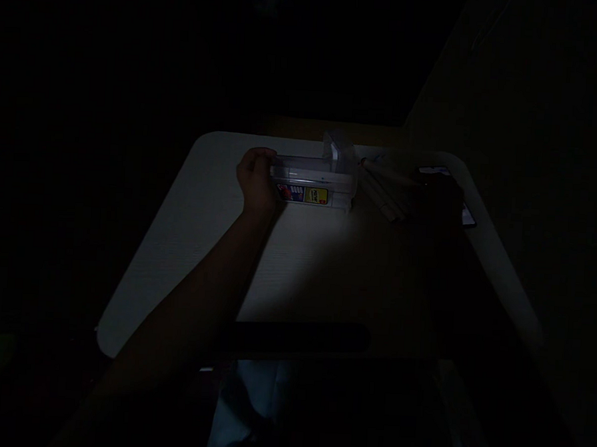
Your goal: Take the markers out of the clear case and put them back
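Note:
The scene is very dark. My left hand [255,180] reaches across a small white table [188,231] and its fingers curl round the left end of a long clear plastic box [313,177]. The box lies on the table's far side and carries a colourful label [305,194] on its front. A clear upright part [335,152] stands behind the box. A dark shape [437,197] to the right of the box may be my right hand; its fingers cannot be made out.
Several pale pens or sticks [385,188] lie right of the box. A flat phone-like object [466,215] sits near the table's far right edge. A dark bar [297,333] runs along the near edge, above light cloth [249,401].

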Available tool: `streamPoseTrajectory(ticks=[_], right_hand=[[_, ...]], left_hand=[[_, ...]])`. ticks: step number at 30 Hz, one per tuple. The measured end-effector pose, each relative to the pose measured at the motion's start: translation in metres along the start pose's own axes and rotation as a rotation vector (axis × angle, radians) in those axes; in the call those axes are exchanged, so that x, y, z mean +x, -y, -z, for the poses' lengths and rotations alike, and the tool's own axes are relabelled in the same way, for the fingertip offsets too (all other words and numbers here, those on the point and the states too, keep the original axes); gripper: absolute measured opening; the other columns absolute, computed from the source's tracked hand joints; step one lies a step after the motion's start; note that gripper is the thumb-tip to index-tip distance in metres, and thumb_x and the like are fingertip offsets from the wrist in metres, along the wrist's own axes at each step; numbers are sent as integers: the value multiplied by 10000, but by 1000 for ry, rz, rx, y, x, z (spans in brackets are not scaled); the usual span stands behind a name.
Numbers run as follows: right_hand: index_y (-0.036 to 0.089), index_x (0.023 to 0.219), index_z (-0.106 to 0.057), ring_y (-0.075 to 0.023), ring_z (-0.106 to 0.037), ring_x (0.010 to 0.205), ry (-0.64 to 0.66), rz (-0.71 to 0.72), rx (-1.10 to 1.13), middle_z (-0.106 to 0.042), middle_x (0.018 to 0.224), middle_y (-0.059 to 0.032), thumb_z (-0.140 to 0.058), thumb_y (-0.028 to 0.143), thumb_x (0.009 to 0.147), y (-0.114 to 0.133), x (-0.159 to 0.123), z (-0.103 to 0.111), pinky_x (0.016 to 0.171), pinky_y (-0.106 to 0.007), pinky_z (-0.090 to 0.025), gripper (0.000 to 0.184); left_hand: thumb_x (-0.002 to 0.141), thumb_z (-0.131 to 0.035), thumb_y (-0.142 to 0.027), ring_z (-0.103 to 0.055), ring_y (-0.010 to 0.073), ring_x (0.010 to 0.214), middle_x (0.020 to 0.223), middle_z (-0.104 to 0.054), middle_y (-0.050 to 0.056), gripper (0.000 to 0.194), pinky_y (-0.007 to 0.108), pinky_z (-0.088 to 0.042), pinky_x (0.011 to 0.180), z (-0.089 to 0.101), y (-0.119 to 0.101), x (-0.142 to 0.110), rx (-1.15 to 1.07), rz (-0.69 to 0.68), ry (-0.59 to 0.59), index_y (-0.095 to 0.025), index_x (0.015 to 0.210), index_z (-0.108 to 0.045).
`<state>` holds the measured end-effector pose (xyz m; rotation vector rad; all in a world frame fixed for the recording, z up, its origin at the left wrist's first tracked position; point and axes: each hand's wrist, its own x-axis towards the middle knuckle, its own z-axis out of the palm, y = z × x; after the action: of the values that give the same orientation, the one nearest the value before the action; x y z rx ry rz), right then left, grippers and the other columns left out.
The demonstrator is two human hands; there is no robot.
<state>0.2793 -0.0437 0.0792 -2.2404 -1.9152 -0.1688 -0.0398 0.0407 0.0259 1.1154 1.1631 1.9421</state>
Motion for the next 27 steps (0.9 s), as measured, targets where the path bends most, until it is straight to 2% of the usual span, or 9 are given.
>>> streamPoseTrajectory(ticks=[2,6,11,18,27], right_hand=[[153,1435,-709,-384,-610,1345,71,-52,-45,-679,1389,-223,-408,186,1061,8,-1,0,1090,-520,-482,481],[146,1409,-722,-383,-601,1304,39,-29,-27,-690,1365,-204,-442,240,1044,19,-6,1,1086,-529,-469,470],[135,1454,-682,-371,-571,1324,93,-48,27,-638,1447,-206,-461,257,1027,24,-9,-1,1117,-506,-457,496],[113,1431,-705,-360,-579,1354,-4,28,130,-629,1463,-208,-449,246,1023,24,-7,-17,1187,-516,-453,499],[100,1394,-729,-377,-578,1302,-75,60,160,-644,1385,-238,-428,252,1002,21,-2,-25,1149,-584,-462,517]], left_hand=[[839,-705,-631,-560,186,735,755,-593,30,415,326,-453,664,0,0,0,8,-15,-7,-239,724,-633],[844,-702,-669,-571,189,754,761,-589,28,451,326,-468,693,0,2,1,14,-28,7,-238,736,-626],[849,-709,-635,-588,196,799,774,-604,31,426,325,-488,743,1,2,1,8,-35,2,-235,735,-615],[818,-703,-563,-565,186,725,740,-575,21,351,334,-452,702,1,-6,-3,10,-3,20,-234,726,-625],[819,-653,-698,-547,196,741,756,-552,35,458,343,-441,669,-3,-8,-3,53,-11,12,-254,733,-586]])
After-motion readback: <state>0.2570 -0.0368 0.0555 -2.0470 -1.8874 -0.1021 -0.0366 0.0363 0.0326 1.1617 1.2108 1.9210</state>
